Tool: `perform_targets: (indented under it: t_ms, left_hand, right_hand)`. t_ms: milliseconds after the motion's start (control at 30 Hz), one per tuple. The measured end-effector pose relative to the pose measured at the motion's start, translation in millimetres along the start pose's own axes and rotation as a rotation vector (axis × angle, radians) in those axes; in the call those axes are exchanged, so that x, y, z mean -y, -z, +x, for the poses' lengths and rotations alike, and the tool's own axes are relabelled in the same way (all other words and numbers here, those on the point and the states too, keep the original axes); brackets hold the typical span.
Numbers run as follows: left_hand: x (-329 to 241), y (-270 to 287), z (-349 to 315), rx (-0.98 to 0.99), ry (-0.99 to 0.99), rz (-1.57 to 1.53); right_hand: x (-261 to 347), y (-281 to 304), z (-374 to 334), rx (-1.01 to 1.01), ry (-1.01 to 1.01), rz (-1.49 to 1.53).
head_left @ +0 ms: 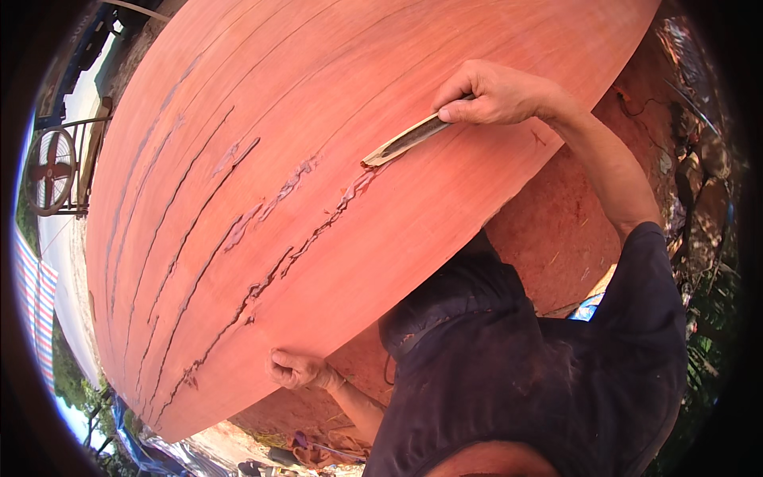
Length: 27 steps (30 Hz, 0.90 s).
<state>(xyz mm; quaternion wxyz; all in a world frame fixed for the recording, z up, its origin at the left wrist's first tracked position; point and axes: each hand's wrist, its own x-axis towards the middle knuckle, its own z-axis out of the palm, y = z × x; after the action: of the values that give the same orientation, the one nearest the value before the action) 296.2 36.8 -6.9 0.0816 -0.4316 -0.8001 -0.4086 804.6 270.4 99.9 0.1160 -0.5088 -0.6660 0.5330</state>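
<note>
A large reddish wooden slab [373, 262] with long dark cracks fills the middle of the view. My right hand [497, 94] grips a long, narrow scraper [405, 141] with pale edges and a dark middle. Its far tip rests at the upper end of a jagged crack [294, 256], where a little brown material clings. Purplish-brown filler [286, 191] sits roughly smeared along several of the cracks. Near the slab's close edge, my left hand [298, 370] leans on the wood with its fingers curled in. Nothing sticks out of that fist.
A round fan [52, 171] in a metal frame stands beyond the slab's left end. Striped sheeting [36, 306] hangs at the far left. Reddish ground [548, 230] shows past the near edge, with rocks [707, 207] and plants at right. Loose cloth-like scraps [330, 449] lie below.
</note>
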Motion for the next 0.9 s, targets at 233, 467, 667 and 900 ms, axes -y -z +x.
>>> perform_targets:
  t_ms: [233, 467, 667, 900]
  left_hand:
    - [-3, -1, 0, -0.010, -0.021, 0.008]
    - [-5, 0, 0, -0.003, 0.005, 0.014]
    - [0, 0, 1, 0.002, 0.012, 0.005]
    - [1, -2, 2, -0.049, -0.030, 0.014]
  right_hand:
    - [-7, -3, -14, -0.080, 0.099, 0.070]
    - [-23, -17, -37, -0.192, 0.129, -0.039]
    - [-32, -31, -45, -0.307, 0.217, -0.065]
    - [-35, -40, -49, -0.358, 0.269, -0.171]
